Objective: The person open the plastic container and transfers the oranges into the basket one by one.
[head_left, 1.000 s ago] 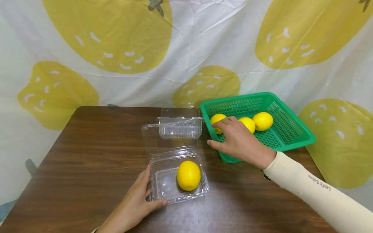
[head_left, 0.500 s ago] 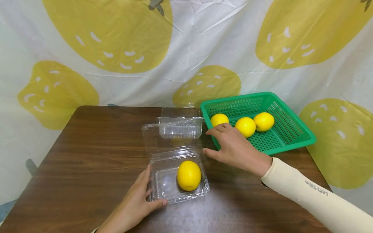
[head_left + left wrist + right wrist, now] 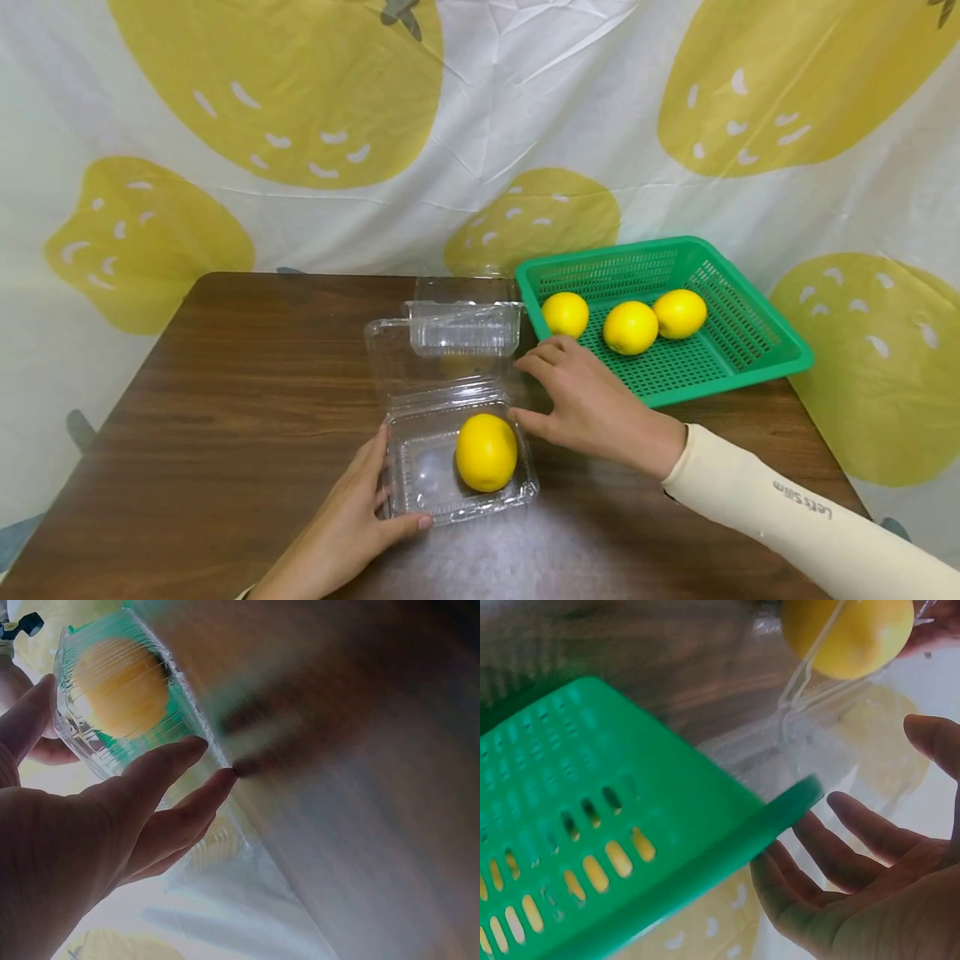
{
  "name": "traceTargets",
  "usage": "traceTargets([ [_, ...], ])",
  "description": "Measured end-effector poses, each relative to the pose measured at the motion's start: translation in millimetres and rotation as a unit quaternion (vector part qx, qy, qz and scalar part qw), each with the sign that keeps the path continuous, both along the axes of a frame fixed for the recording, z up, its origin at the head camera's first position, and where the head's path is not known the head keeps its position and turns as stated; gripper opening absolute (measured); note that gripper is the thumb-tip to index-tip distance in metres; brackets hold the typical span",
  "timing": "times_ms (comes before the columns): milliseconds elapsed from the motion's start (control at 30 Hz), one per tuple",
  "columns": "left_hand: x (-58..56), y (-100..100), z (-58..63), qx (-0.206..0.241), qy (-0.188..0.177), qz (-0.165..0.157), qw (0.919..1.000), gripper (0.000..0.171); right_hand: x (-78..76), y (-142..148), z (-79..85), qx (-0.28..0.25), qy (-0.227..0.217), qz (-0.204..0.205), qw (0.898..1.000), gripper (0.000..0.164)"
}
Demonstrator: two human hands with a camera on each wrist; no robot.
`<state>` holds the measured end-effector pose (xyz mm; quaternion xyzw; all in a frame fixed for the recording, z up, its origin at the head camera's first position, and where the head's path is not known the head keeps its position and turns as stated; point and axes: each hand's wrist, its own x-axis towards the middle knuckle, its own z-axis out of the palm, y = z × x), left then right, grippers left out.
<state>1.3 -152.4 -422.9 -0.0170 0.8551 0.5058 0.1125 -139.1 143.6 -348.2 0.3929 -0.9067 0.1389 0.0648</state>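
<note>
A lemon [image 3: 487, 452] sits in the right part of a clear plastic clamshell box [image 3: 423, 467], whose lid [image 3: 393, 358] is folded back. My left hand [image 3: 352, 508] rests against the box's left side, thumb at the front corner; in the left wrist view its fairly straight fingers [image 3: 169, 769] touch the wall. My right hand [image 3: 592, 404] holds nothing, fingers spread and loosely bent, between the box and the green basket [image 3: 780, 354]. Its thumb tip is near the box's right rim. In the right wrist view its fingers [image 3: 870, 825] are beside the basket rim.
Three lemons [image 3: 631, 327] lie in the basket at the back right. Another clear clamshell box [image 3: 465, 329] stands behind the first, close to the basket's left side. Behind the brown wooden table [image 3: 247, 400] hangs a fruit-print cloth [image 3: 345, 225].
My right hand has moved from above the basket toward the front left, nearer the box, uncovering the lemons in the basket. My left hand, the box and its lemon have stayed put.
</note>
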Motion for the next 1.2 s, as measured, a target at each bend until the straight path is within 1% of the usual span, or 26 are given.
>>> traceTargets([
  [100, -0.1, -1, 0.0, 0.002, 0.000, -0.002, 1.0000, 0.129, 4.5, -3, -2.4, -0.002, 0.010, 0.016, 1.000, 0.055],
  [233, 0.3, -1, 0.1, 0.007, -0.002, -0.002, 1.0000, 0.129, 10.7, -7, -7.4, -0.002, 0.008, 0.035, 0.999, 0.055],
  [467, -0.5, -1, -0.3, 0.000, 0.002, -0.004, 1.0000, 0.130, 19.9, -13, -17.7, 0.017, -0.001, 0.047, 0.999, 0.058],
  [667, -0.2, -1, 0.0, 0.006, 0.000, -0.002, 1.0000, 0.129, 23.3, -17, -22.2, 0.018, 0.001, 0.063, 0.998, 0.058],
  [833, 0.2, 0, 0.3, 0.004, 0.000, -0.001, 1.0000, 0.128, 27.6, -19, -27.2, 0.019, -0.009, 0.062, 0.998, 0.062],
  [1200, 0.7, -1, 0.5, 0.003, 0.000, -0.003, 1.0000, 0.129, 34.5, -17, -40.8, 0.015, -0.012, 0.058, 0.998, 0.075],
])
